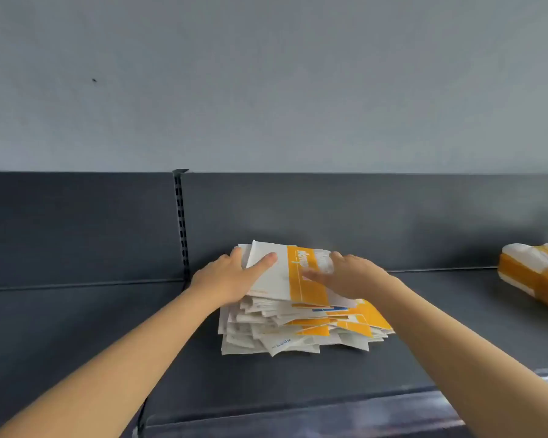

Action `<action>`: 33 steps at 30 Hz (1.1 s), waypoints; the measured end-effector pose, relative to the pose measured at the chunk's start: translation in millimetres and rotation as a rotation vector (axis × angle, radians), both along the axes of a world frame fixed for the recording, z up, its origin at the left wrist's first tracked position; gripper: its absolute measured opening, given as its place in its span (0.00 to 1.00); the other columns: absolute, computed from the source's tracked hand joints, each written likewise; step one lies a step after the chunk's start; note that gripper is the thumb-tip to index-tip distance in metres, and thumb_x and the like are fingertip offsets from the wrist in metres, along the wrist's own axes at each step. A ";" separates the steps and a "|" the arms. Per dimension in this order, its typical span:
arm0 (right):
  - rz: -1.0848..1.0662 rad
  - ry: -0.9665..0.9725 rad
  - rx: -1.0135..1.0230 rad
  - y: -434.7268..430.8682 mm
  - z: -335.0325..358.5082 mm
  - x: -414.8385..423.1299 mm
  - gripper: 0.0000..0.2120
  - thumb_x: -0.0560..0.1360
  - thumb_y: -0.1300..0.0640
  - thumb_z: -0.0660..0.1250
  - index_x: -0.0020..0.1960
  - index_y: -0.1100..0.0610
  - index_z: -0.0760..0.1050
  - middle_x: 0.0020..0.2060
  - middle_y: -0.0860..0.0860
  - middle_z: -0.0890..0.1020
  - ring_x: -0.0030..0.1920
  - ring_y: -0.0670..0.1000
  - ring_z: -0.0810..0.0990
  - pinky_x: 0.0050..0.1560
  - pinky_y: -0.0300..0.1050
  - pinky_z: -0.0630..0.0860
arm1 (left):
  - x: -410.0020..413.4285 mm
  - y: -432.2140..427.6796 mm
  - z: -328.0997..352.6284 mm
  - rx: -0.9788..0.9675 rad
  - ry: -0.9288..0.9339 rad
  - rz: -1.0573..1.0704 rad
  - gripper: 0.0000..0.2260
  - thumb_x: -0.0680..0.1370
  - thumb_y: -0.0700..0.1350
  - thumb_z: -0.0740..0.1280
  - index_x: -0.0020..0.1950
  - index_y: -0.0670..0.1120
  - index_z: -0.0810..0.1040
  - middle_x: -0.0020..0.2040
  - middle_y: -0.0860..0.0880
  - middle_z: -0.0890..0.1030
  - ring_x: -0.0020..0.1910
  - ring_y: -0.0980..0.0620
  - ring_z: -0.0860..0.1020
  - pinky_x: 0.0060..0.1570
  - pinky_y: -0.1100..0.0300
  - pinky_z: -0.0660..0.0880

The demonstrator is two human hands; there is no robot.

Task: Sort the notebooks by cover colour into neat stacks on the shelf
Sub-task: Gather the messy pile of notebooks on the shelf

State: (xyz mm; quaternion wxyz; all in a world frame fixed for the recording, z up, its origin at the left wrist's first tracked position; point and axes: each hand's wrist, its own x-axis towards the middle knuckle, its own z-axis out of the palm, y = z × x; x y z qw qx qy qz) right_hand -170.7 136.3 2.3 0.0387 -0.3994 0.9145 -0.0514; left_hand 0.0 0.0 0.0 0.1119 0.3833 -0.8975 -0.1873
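Sprawling on the shelf [76, 327] under the fingers [263, 262], the pile [298, 330] is steadied: its top notebook [276, 279] is pinched edgewise by the left hand [225, 279] and pressed by the flat right hand [355, 276]. Covers seem thin, limp, slippery; edges should be gripped.

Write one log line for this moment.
left hand: grips top notebook | right hand: flat on it | pile on shelf: untidy
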 end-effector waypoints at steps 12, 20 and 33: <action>-0.171 -0.513 -0.081 -42.6 7.3 -13.7 0.45 0.71 0.29 0.59 0.77 0.56 0.53 0.73 0.55 0.65 0.69 0.60 0.68 0.62 0.54 0.70 | -45.3 -12.0 -8.3 0.170 -0.013 0.084 0.44 0.72 0.76 0.51 0.79 0.49 0.53 0.76 0.47 0.65 0.71 0.45 0.67 0.62 0.51 0.69; -0.190 -0.503 -0.115 -55.5 11.4 -5.3 0.45 0.69 0.35 0.69 0.75 0.56 0.54 0.71 0.55 0.67 0.68 0.58 0.70 0.62 0.52 0.71 | -62.6 -19.5 -0.8 0.535 0.438 0.115 0.45 0.71 0.62 0.71 0.80 0.48 0.52 0.79 0.48 0.56 0.76 0.45 0.57 0.70 0.47 0.62; -0.175 -0.343 -0.182 -66.1 0.2 6.4 0.51 0.66 0.28 0.65 0.77 0.55 0.49 0.70 0.55 0.68 0.65 0.57 0.72 0.54 0.47 0.75 | -34.0 -45.8 6.1 0.751 0.537 0.238 0.27 0.65 0.35 0.79 0.57 0.38 0.67 0.52 0.40 0.80 0.50 0.40 0.81 0.52 0.45 0.79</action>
